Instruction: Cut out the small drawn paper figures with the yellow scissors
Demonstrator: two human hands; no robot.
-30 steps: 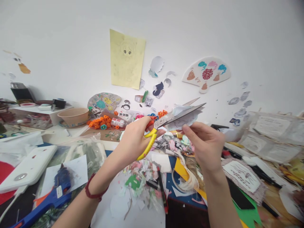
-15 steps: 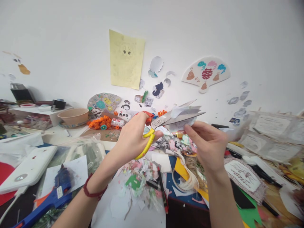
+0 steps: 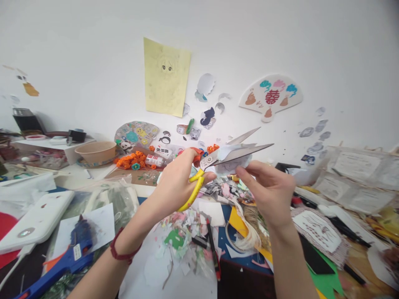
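My left hand [image 3: 181, 178] is wrapped round the yellow handles of a pair of scissors [image 3: 209, 161], their blades spread and pointing right. Between the blades sits a small paper cutout [image 3: 230, 165], with faint drawn lines on its lower part. My right hand [image 3: 269, 187] pinches the right edge of that cutout between thumb and fingers, which partly cover it. Below both hands, coloured paper scraps [image 3: 183, 232] lie heaped on a white sheet [image 3: 140, 270].
A blue glue gun [image 3: 77, 253] and a white power bank-like device [image 3: 37, 220] lie at left. Behind them stands a tan bowl [image 3: 96, 152]. Right of the scraps are a red-and-black pen [image 3: 213, 249] and a coil of pale cord [image 3: 246, 236]. A decorated fan [image 3: 271, 97] hangs on the wall.
The scissor blades have opened wider. The paper cutout and my right hand have shifted slightly left, bringing the paper deeper between the blades.
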